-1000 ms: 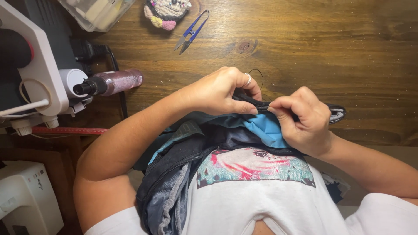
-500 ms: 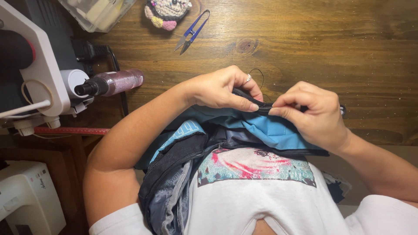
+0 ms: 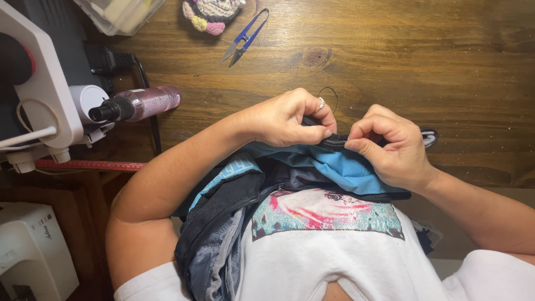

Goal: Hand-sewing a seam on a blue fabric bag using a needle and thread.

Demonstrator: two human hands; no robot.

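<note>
**Pinching the dark edge of the blue-and-black garment**

I am holding a blue-and-black garment (image 3: 334, 167) bunched against my chest, its top edge lifted just over the near rim of the wooden table (image 3: 423, 61). My left hand (image 3: 290, 120) is curling closed on the dark hem, thumb pressing against the fingers, a ring showing on one of them. My right hand (image 3: 390, 145) is pinching the same hem just beside it, fingertips tight together on the fabric. The two hands are sitting close, nearly touching, with a short stretch of black edge running taut between them.

The cloth is looking thin, soft and light; it is folding and sagging wherever I am not gripping it. I judge it a little slippery, so the doubled hem is the best place to take hold, pinched close on either side of the working spot. A loop of dark thread (image 3: 330, 95) is rising just beyond my left knuckles; whether a needle is there I cannot tell.

Beyond my hands, farther up the table, blue thread snips (image 3: 245, 38) are lying open-tipped, with a small crocheted toy (image 3: 214, 12) beside them. Off to the left of my left forearm, a pink glittery spray bottle (image 3: 139, 105) is lying on its side against a white machine (image 3: 42, 95). A red measuring tape (image 3: 89, 165) is running below it.
</note>
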